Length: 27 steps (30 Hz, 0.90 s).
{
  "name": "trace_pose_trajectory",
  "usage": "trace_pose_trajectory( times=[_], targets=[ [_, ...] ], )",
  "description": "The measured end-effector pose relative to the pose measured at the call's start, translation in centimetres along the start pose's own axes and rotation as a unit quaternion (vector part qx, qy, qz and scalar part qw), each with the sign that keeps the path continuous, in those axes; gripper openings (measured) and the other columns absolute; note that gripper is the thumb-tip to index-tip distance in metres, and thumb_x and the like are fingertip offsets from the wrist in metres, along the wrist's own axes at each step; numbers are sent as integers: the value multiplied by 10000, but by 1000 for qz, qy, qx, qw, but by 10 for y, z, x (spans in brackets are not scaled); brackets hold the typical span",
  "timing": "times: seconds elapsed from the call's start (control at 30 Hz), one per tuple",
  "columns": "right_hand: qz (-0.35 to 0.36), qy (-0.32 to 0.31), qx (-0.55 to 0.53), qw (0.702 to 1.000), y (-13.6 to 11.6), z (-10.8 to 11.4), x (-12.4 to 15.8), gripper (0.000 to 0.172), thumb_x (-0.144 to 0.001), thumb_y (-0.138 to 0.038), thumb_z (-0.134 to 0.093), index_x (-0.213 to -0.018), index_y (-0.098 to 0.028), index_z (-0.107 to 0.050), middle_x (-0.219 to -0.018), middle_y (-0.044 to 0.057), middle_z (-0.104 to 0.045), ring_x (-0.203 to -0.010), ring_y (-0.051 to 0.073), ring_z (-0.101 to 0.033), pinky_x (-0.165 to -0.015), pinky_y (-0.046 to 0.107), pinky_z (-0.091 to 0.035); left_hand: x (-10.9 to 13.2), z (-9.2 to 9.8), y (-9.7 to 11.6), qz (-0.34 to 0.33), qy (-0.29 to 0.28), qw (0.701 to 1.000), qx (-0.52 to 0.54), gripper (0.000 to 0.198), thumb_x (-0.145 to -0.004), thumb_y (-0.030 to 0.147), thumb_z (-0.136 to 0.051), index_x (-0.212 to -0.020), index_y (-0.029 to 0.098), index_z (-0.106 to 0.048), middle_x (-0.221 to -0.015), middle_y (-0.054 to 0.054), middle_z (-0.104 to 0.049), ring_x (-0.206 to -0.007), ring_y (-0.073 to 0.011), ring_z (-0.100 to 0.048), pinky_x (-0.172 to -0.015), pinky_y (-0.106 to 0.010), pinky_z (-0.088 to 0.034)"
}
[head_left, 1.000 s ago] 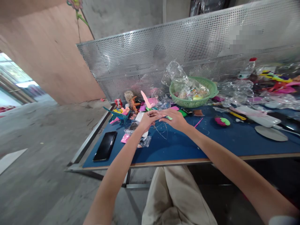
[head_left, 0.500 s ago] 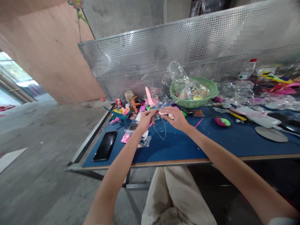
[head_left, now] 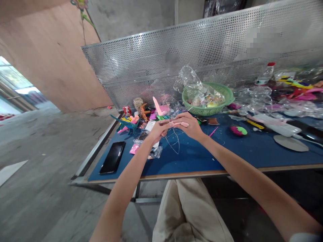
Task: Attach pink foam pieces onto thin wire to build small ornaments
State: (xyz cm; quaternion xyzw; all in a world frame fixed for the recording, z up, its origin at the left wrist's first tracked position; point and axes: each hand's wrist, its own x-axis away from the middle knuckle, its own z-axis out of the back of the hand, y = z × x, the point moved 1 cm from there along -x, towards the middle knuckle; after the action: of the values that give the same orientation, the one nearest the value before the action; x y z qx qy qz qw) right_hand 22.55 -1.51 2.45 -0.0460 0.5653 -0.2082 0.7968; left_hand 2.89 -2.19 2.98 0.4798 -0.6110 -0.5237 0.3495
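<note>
Blue table (head_left: 252, 158) | left hand (head_left: 156, 129) fingers pinch thin wire (head_left: 174, 145) | right hand (head_left: 191, 127) fingers pinch pink piece (head_left: 181, 124), shape indistinct

On the blue-topped counter (head_left: 227, 158), the black flat phone (head_left: 112, 157) lies at the left, the teal plastic dinosaur toy (head_left: 126, 123) behind it. The green plastic basket (head_left: 223, 101) sits at the back, before the perforated metal panel (head_left: 202, 50). The thin wire loop (head_left: 174, 144) hangs mid-counter, right of the phone.

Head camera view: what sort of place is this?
Likely a toy or craft assembly bench in a workshop: blue table strewn with plastic pieces, perforated metal screen behind, green basket of bagged parts, left hand and right hand pinching thin wire.
</note>
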Motion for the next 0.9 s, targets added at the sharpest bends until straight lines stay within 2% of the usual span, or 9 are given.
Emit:
trace_pose_trajectory(
  times=[0.1, 0.2, 0.27, 0.33, 0.43, 0.5, 0.67, 0.77, 0.9],
  targets=[
    [-28, -32, -58, 997, 2, 1, -1, 181, -968, -436, -706, -1063, -322, -809, -1163, 45, -770, -1086, 216, -726, -990, 432, -594, 1, -1, 2, -3, -2, 1000, -11, 494, -565, 426, -990, -900, 133, -778, -496, 106, -416, -363, 9, -279, -364, -159, -172],
    [-90, -61, -137, 985, 3, 3, -2, 238, -980, -476, -670, -1083, -323, -822, -1175, 41, -790, -1104, 220, -737, -978, 423, -607, 0, 1, 2, -13, 0, 999, -30, 436, -579, 422, -984, -789, 128, -739, -535, 79, -485, -373, 8, -332, -372, -163, -236],
    [-163, -62, -191, 966, 4, 4, -3, 294, -948, -488, -706, -1160, -314, -812, -1156, 46, -805, -1072, 229, -754, -964, 416, -617, 0, 3, 3, -27, 6, 999, -44, 445, -575, 437, -983, -759, 124, -726, -597, 41, -573, -403, -14, -436, -402, -171, -347],
    [-245, -74, -243, 936, 6, 3, -2, 402, -890, -506, -765, -1227, -290, -795, -1113, 55, -818, -985, 233, -778, -923, 407, -634, 0, 5, 4, -33, 6, 998, -49, 477, -558, 442, -988, -815, 118, -751, -675, 0, -655, -490, -70, -585, -493, -205, -496],
    [-317, -106, -295, 895, 8, -1, 0, 472, -827, -542, -808, -1187, -235, -816, -979, 69, -833, -816, 216, -784, -825, 384, -654, 0, 6, 6, -28, -7, 999, -44, 521, -550, 440, -993, -885, 108, -772, -790, -59, -729, -666, -161, -717, -639, -288, -617],
    [-325, -106, -298, 891, 7, -3, -1, 478, -812, -556, -814, -1148, -217, -830, -902, 67, -830, -746, 201, -771, -782, 370, -655, 1, 5, 8, -29, -8, 998, -46, 526, -565, 451, -987, -903, 107, -777, -822, -76, -742, -700, -173, -725, -644, -298, -626],
    [-297, -97, -259, 914, 3, 0, -2, 447, -842, -592, -768, -1099, -235, -845, -795, 40, -813, -675, 188, -755, -701, 345, -651, 1, 2, 6, -16, 34, 997, -66, 551, -549, 499, -982, -880, 106, -783, -728, -55, -709, -606, -146, -680, -560, -268, -587],
    [-290, -98, -245, 920, 2, 1, -2, 435, -866, -575, -752, -1126, -237, -838, -811, 42, -818, -704, 197, -768, -720, 348, -651, 0, 1, 5, -13, 44, 997, -67, 531, -533, 469, -993, -851, 102, -780, -735, -58, -716, -598, -132, -676, -586, -260, -579],
    [-302, -93, -270, 909, 4, -1, -1, 433, -845, -584, -770, -1092, -236, -846, -903, 59, -832, -764, 213, -787, -759, 362, -657, 0, 1, 6, -30, 47, 997, -58, 468, -541, 441, -999, -772, 110, -763, -765, -62, -725, -665, -143, -698, -634, -256, -582]
  ],
)
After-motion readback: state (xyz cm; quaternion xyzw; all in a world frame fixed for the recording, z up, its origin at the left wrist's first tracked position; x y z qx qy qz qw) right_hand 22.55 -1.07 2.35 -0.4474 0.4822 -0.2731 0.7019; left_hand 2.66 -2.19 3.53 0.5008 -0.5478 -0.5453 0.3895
